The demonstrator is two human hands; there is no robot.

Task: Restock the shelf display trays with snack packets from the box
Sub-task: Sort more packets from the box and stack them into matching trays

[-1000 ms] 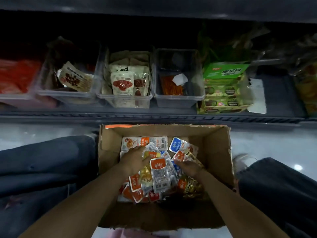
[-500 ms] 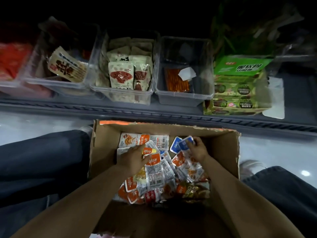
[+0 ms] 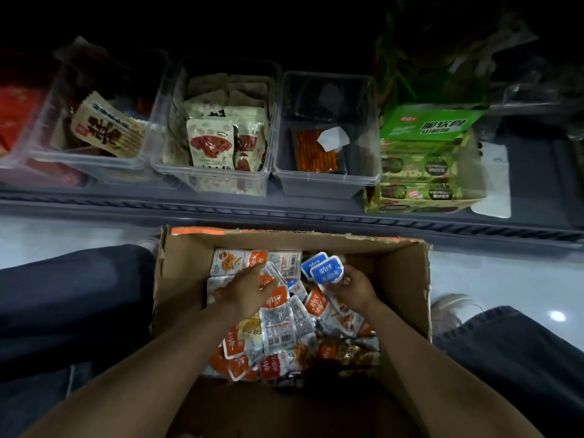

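A cardboard box (image 3: pixel 401 276) sits on the floor between my knees, filled with several small orange, blue and white snack packets (image 3: pixel 281 327). My right hand (image 3: pixel 354 287) pinches two blue packets (image 3: pixel 325 269) at the back of the pile. My left hand (image 3: pixel 251 290) lies on the orange packets with fingers stretched out, holding nothing that I can see. On the shelf behind stand clear display trays: one nearly bare with an orange packet (image 3: pixel 316 150), one (image 3: pixel 215 181) full of cream packets, one (image 3: pixel 94 162) with a tilted beige packet.
A green carton (image 3: pixel 426 159) of snacks stands right of the trays on the grey shelf (image 3: pixel 284 213). A red pack (image 3: pixel 15 118) lies at the far left. My dark-trousered legs flank the box, with a shoe (image 3: pixel 452 303) at the right.
My right hand moved from the pile's right side to the back and picked up blue packets. My left hand slid slightly toward the back. The view tilted closer to the shelf.
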